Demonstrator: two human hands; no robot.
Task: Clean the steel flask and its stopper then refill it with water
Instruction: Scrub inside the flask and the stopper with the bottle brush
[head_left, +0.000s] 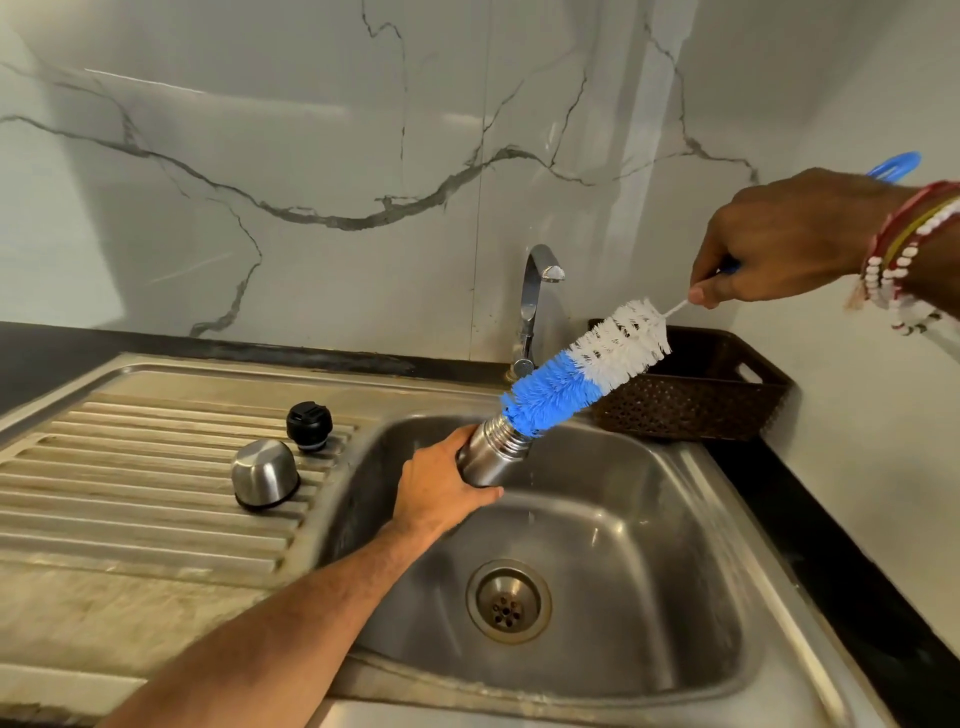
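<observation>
My left hand grips the steel flask, tilted over the sink basin with its mouth pointing up and right. A blue and white bottle brush has its blue tip at the flask's mouth; most of the bristles are outside. My right hand grips the brush's blue handle up at the right. A thin trickle of water drips from the flask into the basin. The black stopper and the steel cup lid, upside down, stand on the ribbed drainboard to the left.
A chrome tap rises behind the basin, with no water running from it. A dark woven basket sits on the black counter right of the tap. The drain lies in the basin floor. A marble wall stands behind.
</observation>
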